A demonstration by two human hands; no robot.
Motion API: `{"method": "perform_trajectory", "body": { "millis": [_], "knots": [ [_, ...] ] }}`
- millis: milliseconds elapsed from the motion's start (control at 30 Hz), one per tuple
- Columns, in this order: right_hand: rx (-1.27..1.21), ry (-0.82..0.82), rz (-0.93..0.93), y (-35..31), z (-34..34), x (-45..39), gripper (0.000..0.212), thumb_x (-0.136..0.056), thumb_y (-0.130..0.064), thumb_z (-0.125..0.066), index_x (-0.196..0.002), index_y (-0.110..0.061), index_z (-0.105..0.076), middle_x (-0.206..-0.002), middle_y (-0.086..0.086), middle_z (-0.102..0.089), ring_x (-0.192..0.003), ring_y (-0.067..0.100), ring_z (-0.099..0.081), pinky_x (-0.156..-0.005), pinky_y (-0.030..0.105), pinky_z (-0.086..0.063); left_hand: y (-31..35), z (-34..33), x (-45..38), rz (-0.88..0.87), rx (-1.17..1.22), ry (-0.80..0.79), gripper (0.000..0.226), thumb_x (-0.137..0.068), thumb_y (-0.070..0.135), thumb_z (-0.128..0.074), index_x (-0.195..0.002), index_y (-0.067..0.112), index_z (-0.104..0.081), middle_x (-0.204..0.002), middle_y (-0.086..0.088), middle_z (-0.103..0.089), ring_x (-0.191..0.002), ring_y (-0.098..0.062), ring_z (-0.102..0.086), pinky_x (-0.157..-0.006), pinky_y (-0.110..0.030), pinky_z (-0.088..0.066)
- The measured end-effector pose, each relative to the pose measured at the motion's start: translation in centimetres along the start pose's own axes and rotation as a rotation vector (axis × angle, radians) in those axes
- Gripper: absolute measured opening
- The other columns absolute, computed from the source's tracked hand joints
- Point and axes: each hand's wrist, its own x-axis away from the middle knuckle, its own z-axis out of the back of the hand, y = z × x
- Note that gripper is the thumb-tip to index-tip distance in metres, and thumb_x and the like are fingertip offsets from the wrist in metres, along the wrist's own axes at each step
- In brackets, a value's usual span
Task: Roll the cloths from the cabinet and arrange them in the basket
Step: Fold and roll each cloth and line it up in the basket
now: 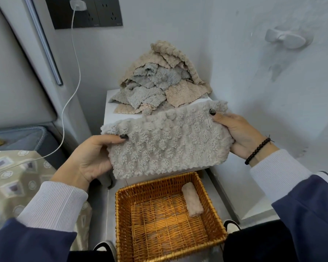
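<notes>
While the pile is waiting on the cabinet, a grey cloth is being pinched taut between left hand and right hand, long axis hand-to-hand, above the basket, where one roll is lying by its right wall.

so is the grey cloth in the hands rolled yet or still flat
Still flat: the grey cloth is stretched open between the left hand and right hand. Only the pink roll lies in the basket.

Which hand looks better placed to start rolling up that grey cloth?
Probably the right hand: it pinches the grey cloth at its short end, on the side where the rolled cloth lies in the basket. The left hand can steady it.
</notes>
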Motion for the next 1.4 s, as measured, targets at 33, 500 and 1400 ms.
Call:
{"method": "perform_trajectory", "body": {
  "millis": [33, 500, 1400],
  "knots": [
    [-0.013, -0.015, 0.000, -0.1, 0.1, 0.0, 0.030, -0.075, -0.015, -0.068, -0.102, -0.002, -0.068, -0.100, 0.014, -0.073, -0.091, 0.025, -0.071, -0.073, 0.036, -0.059, 0.1, -0.1, 0.2, -0.016, 0.008, -0.033, 0.050, -0.077, -0.004, -0.052, -0.125, 0.003, -0.065, -0.131, -0.020, -0.062, -0.120, -0.034, -0.061, -0.088, -0.050, -0.056],
    [0.080, -0.034, -0.052, -0.5, 0.7, 0.4, 0.037, -0.083, -0.011, -0.061, -0.120, -0.004, -0.059, -0.106, 0.015, -0.072, -0.094, 0.025, -0.071, -0.070, 0.036, -0.060, -0.4, -0.8, 0.2, -0.113, -0.052, 0.129, 0.031, -0.078, 0.009, -0.054, -0.097, 0.010, -0.080, -0.109, -0.013, -0.074, -0.100, -0.024, -0.072, -0.072, -0.038, -0.061],
    [0.953, 0.100, 0.356, 4.0, -5.5, 1.2, 0.016, -0.093, -0.027, -0.059, -0.105, -0.025, -0.049, -0.082, -0.008, -0.057, -0.055, 0.007, -0.049, -0.037, 0.007, -0.035, -3.9, -4.4, -1.0, 0.008, -0.498, 0.305, 0.034, -0.104, 0.029, -0.045, -0.118, 0.003, -0.061, -0.098, -0.014, -0.072, -0.085, -0.027, -0.071, -0.070, -0.033, -0.059]
  ]
}}
